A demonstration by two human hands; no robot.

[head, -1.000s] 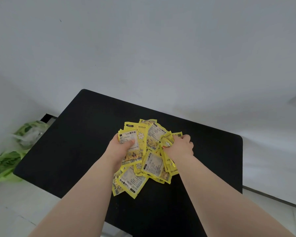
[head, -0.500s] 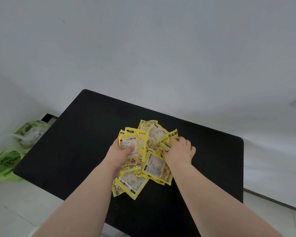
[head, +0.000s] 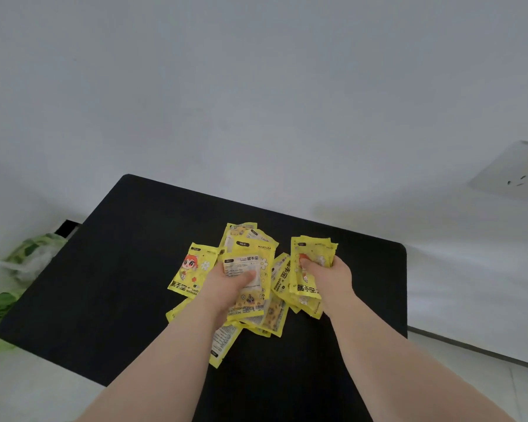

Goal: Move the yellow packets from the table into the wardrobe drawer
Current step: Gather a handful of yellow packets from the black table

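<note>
Yellow packets (head: 192,269) are lying on a black table (head: 104,284) by a white wall (head: 256,86). The left hand (head: 226,286) and right hand (head: 333,275) are each gripping a bunch.

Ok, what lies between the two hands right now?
In the head view, loose yellow packets on the black table lie between the left hand and right hand.

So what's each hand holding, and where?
Right hand grips one packet bunch around its middle; left hand grips a second bunch, thumb on the top label.
</note>
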